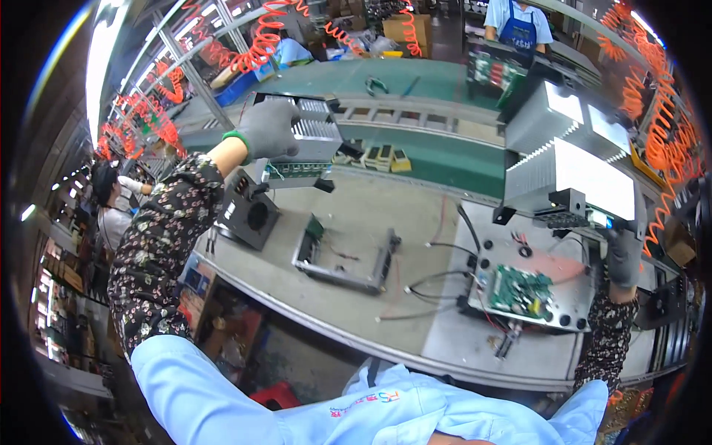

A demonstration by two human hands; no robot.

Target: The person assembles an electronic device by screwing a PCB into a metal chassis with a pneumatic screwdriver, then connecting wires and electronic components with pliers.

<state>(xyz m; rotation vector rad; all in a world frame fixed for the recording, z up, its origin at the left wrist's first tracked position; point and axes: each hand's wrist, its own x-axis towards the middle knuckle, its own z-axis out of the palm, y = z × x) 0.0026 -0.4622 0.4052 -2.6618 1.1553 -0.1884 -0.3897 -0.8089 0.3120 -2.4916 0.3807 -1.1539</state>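
Observation:
My left hand (271, 130), in a grey glove with a green cuff, is closed over the left side of a finned metal heat sink (315, 133) with a circuit board along its near side. Far to the right, my right hand (623, 258), also gloved in grey, grips the near right corner of a larger finned heat sink (575, 178); its fingertips are partly hidden. Between my hands, a dark rectangular frame (347, 261) lies on the bench. Nearer the right hand, a green circuit board (523, 291) sits on a metal plate (571, 278) with loose black cables.
A black panel with a round fan opening (248, 211) stands at the bench's left. Another finned unit (545, 107) stands behind the right one. Beyond runs a green conveyor (348, 78) with pliers (377, 85). Orange coiled hoses (660, 141) hang around. A co-worker (517, 30) stands across.

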